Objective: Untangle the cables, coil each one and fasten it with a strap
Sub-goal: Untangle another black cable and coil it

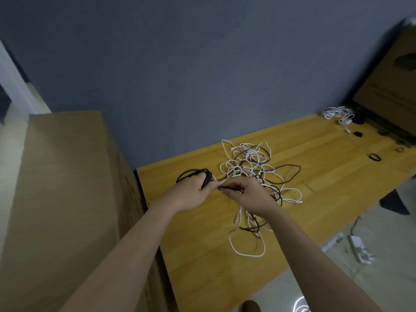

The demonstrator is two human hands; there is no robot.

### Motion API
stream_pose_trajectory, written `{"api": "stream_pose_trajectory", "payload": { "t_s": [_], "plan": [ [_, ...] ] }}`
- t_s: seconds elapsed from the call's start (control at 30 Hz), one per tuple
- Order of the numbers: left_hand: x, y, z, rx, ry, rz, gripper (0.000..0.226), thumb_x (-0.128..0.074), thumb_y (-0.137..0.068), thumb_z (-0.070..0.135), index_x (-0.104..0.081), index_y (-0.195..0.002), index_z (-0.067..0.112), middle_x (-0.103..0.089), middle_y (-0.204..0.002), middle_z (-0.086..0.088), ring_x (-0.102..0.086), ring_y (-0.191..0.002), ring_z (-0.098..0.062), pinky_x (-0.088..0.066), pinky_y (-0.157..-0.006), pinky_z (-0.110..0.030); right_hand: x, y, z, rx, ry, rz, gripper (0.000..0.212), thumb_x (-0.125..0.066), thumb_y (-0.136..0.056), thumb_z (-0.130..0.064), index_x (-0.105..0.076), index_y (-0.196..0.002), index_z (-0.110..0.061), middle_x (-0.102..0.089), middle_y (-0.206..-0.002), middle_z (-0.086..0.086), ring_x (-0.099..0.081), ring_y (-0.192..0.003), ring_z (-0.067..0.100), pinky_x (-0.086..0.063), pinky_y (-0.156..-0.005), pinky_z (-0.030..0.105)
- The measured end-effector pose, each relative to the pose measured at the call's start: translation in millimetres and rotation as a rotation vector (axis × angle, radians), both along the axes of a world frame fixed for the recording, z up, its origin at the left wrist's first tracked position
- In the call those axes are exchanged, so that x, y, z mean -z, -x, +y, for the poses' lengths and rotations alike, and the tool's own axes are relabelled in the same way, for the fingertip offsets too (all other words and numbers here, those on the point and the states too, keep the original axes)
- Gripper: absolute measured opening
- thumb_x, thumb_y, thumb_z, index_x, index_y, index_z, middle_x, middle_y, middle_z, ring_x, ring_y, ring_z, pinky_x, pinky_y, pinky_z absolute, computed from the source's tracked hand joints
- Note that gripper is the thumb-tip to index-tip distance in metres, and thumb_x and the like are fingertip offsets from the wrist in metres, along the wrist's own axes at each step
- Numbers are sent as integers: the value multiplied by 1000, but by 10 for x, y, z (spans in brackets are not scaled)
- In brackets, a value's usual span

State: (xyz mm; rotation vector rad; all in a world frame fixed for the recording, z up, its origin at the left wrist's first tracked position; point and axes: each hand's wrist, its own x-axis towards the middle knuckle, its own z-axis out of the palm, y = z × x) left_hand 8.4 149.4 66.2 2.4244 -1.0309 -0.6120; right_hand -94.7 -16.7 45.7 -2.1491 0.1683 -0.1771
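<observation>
A tangle of white and black cables (252, 170) lies in the middle of the wooden table (333, 176). My left hand (191, 192) grips a coil of black cable (195, 173) at the tangle's left edge. My right hand (245, 192) pinches a stretch of the same black cable just right of the coil, over the tangle. More white and black cable (247, 235) trails toward the table's near edge below my right wrist.
Coiled white cables (337, 113) lie at the table's far right, with small black straps (375, 156) scattered nearby. A large cardboard box (63, 199) stands against the table's left side; another leans at the far right. A power strip (360, 248) lies on the floor.
</observation>
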Motion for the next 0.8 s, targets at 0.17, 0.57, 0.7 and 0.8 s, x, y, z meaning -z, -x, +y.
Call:
{"api": "stream_pose_trajectory", "payload": {
  "t_s": [0.17, 0.57, 0.7, 0.8],
  "plan": [
    [-18, -37, 73, 72, -46, 133, 42, -65, -81, 58, -53, -74, 18, -48, -65, 6, -44, -56, -8, -32, -55, -26, 347, 3, -253, 148, 416, 50, 17, -67, -88, -25, -74, -101, -18, -66, -94, -3, -56, -87, 11, -44, -73, 25],
    [-281, -38, 93, -279, 671, 538, 35, -43, -100, 32, -50, -72, 12, -30, -40, 10, -26, -36, -7, -28, -48, -24, 760, 119, 117, 163, 295, 288, 24, -65, -89, -25, -58, -111, -20, -56, -96, -3, -56, -85, 17, -42, -68, 29],
    [-295, -106, 120, -382, 808, 590, 36, -38, -102, 31, -49, -74, 12, -27, -39, 9, -23, -36, -7, -27, -48, -24, 876, 159, 109, 351, 242, 326, 21, -59, -93, -29, -67, -109, -18, -64, -93, 1, -55, -78, 15, -36, -59, 26],
    [-275, -134, 128, -439, 832, 585, 35, -39, -102, 33, -49, -75, 12, -27, -40, 9, -23, -37, -7, -28, -48, -23, 915, 140, 16, 423, 371, 382, 23, -58, -93, -35, -72, -104, -21, -70, -94, 6, -58, -95, 27, -36, -68, 28]
  ]
}}
